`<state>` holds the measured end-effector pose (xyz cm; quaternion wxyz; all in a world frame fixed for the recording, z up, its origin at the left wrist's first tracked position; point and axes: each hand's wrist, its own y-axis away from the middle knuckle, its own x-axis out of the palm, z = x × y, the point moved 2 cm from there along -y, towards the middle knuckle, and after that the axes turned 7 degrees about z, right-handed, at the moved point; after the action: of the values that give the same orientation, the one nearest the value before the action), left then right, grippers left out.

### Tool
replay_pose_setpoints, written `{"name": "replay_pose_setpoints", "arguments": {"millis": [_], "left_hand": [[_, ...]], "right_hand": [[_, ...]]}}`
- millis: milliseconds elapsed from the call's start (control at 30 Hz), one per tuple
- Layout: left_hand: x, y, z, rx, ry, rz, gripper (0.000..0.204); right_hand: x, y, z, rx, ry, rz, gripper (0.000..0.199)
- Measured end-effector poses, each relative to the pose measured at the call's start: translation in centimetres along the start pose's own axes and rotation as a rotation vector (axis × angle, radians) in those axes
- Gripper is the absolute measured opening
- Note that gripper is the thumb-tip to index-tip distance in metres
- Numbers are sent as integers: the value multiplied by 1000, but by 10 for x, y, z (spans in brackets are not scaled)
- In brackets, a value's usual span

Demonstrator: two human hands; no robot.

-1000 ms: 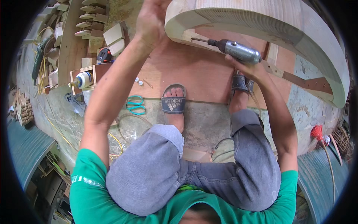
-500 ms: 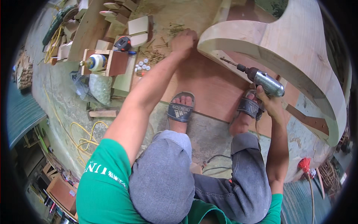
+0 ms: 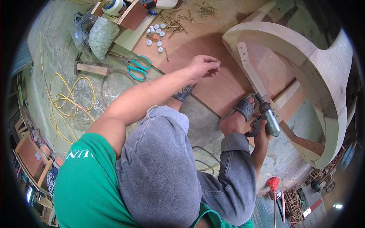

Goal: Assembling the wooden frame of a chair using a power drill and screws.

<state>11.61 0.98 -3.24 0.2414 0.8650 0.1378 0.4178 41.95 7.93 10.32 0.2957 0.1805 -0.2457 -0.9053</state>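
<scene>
My left hand [image 3: 203,69] is closed in a pinch over the plywood sheet [image 3: 209,97], with the tip of a thin screw [image 3: 217,59] just showing at its fingers. In my right hand [image 3: 261,132] is a silver and dark power driver [image 3: 269,118], gripped by its handle and pointing up and left. Its bit reaches close to a drilled wooden strip [image 3: 249,70] along the inside of the curved pale wooden frame [image 3: 281,36]. Loose long screws [image 3: 174,26] lie in small heaps on the plywood, near several white round caps [image 3: 159,43].
Teal-handled scissors [image 3: 138,68] and a hammer [image 3: 93,69] lie on the concrete to the left. Beyond them are a clear bag of white pieces [image 3: 102,38] and a wooden box [image 3: 133,15] with a jar. A yellow cord [image 3: 70,95] loops across the floor. My sandaled feet rest at the plywood's near edge.
My left hand has drawn back from the screw heap toward me, now pinching a screw. My right hand has lowered the driver nearer to me. The view has shifted.
</scene>
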Motion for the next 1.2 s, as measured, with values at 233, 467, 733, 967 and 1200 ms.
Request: {"name": "replay_pose_setpoints", "arguments": {"millis": [233,467,733,967,1200], "left_hand": [[27,-53,-3,59,448,-68,13],[43,-62,-15,96,640,-141,17],[49,-66,-12,75,663,-181,17],[51,-68,-10,34,714,-214,18],[53,-67,-9,37,725,-213,17]], "right_hand": [[9,10,8,-23,25,-3,49],[5,13,-3,12,93,-32,61],[9,13,1,36,71,27,52],[10,10,-4,6,42,33,42],[6,10,-8,65,41,68,42]]}}
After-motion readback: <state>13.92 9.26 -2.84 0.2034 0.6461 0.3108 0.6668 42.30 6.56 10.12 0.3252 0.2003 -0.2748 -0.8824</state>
